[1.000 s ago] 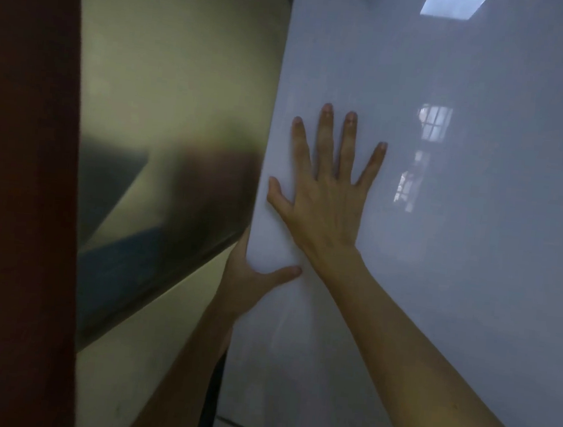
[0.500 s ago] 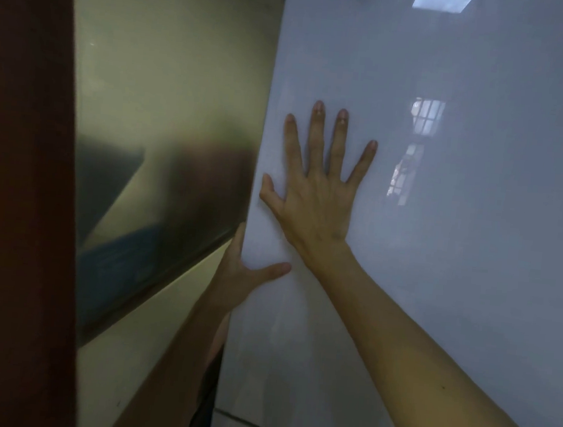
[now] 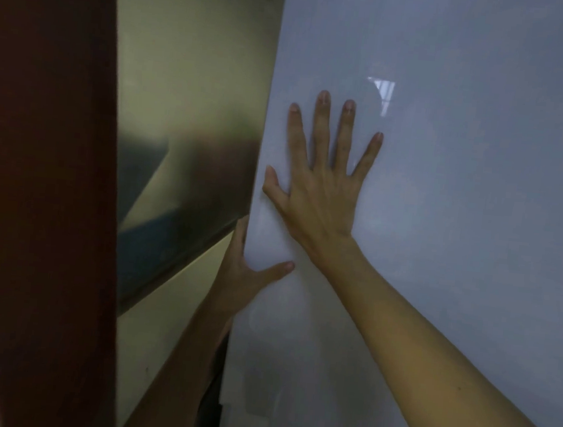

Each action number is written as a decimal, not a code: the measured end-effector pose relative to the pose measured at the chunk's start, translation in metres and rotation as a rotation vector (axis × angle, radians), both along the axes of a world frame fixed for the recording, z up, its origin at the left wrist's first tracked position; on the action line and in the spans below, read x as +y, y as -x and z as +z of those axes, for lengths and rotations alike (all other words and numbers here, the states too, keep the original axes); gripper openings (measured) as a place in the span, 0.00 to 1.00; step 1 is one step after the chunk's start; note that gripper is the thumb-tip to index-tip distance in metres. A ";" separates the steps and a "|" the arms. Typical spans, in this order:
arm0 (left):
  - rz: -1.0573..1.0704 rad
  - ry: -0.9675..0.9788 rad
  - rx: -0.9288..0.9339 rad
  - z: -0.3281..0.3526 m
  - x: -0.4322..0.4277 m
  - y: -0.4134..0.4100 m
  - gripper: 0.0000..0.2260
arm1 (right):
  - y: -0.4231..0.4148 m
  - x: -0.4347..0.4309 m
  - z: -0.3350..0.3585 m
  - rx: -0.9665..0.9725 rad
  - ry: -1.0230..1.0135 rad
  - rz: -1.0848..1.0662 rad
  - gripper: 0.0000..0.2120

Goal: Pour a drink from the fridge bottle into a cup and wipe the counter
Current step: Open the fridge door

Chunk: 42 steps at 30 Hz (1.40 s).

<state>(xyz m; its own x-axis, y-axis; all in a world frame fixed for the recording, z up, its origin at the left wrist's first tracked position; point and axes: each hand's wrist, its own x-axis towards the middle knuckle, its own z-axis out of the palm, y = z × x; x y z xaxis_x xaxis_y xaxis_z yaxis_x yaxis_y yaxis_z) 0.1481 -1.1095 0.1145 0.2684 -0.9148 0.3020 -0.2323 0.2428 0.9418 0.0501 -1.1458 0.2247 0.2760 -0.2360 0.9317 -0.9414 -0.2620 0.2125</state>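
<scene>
fridge door (image 3: 460, 230) edge in left hand (image 3: 243, 278) grip, right hand (image 3: 323, 196) seemingly flat beside

glossy pale grey-white fridge door (image 3: 460, 230) fills view; right hand (image 3: 323, 196) flat against it, left hand (image 3: 243, 271) curled round its left edge.

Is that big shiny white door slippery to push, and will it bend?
The fridge door looks glossy, mirroring a window, so the flat right hand might slide on it. It looks like a broad rigid panel, so it will probably swing rather than bend. The left hand hooks its edge, likely a firmer hold.
</scene>
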 end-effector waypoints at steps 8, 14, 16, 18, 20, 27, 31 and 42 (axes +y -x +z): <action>-0.092 0.222 -0.041 -0.008 0.061 0.000 0.47 | 0.001 0.057 -0.002 -0.047 0.006 0.054 0.36; -0.123 0.358 -0.108 -0.017 0.117 0.009 0.48 | 0.011 0.114 -0.004 -0.079 -0.042 0.108 0.37; -0.125 0.387 -0.110 -0.017 0.135 0.014 0.47 | 0.017 0.130 -0.005 -0.077 -0.063 0.140 0.37; -0.138 0.423 -0.102 -0.018 0.152 0.021 0.46 | 0.023 0.145 -0.005 -0.080 -0.081 0.162 0.36; -0.136 0.444 -0.093 -0.020 0.170 0.028 0.46 | 0.028 0.162 -0.005 -0.089 -0.101 0.180 0.35; -0.096 0.535 -0.099 -0.021 0.245 0.072 0.45 | 0.061 0.241 -0.006 -0.096 -0.204 0.222 0.37; -0.072 0.551 -0.133 -0.024 0.286 0.102 0.44 | 0.091 0.291 -0.006 -0.115 -0.277 0.273 0.39; -0.119 0.546 -0.231 -0.027 0.387 0.190 0.41 | 0.184 0.405 -0.010 -0.227 -0.286 0.389 0.43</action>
